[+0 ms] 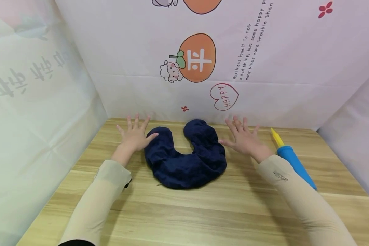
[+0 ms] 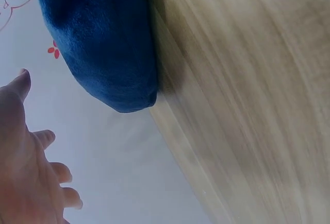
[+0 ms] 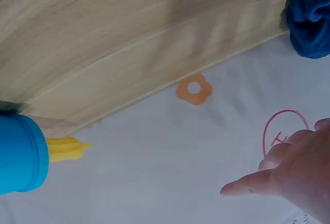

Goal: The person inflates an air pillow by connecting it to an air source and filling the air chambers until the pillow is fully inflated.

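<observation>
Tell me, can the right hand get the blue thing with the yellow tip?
Probably yes: the right hand holds nothing, and the yellow tip of the blue thing lies close by, with nothing visible between.

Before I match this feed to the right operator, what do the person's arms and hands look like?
Left hand and right hand wear no gloves. Both arms have long, pale beige sleeves: left sleeve, right sleeve. A small dark marking sits near the right cuff. A black bit shows beside the left cuff, too small to identify.
</observation>
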{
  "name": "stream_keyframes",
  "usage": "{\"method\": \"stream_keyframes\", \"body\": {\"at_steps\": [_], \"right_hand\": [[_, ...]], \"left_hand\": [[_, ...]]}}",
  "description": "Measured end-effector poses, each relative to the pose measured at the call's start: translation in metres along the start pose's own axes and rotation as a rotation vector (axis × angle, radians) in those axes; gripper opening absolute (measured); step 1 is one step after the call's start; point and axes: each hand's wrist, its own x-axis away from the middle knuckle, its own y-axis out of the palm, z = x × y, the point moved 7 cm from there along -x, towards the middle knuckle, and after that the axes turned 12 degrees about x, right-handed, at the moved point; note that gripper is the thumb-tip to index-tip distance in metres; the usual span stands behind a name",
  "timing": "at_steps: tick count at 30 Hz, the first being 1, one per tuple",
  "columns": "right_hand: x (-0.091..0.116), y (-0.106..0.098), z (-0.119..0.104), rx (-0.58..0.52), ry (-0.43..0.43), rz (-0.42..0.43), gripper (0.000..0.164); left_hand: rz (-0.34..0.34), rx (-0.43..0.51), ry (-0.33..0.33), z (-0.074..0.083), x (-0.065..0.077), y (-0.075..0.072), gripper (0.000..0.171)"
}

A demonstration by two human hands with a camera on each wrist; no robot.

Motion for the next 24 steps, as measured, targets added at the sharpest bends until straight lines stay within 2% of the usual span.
{"method": "stream_keyframes", "body": {"at_steps": [10, 17, 20, 24], "right_hand": [[0.011, 0.003, -0.020, 0.000, -0.088, -0.012, 0.099], [0.018, 0.005, -0.035, -0.010, -0.169, 0.022, 0.096], [0.020, 0.007, -0.042, -0.031, -0.209, 0.020, 0.094], [0.024, 0.011, -0.050, -0.046, -0.252, 0.002, 0.093]], "left_hand": [[-0.015, -0.040, 0.066, 0.007, 0.011, 0.004, 0.084], [-0.068, -0.060, 0.110, 0.013, 0.017, 0.016, 0.083], [-0.094, -0.072, 0.149, 0.019, 0.021, 0.023, 0.082], [-0.136, -0.059, 0.249, 0.029, 0.028, 0.032, 0.081]]}}
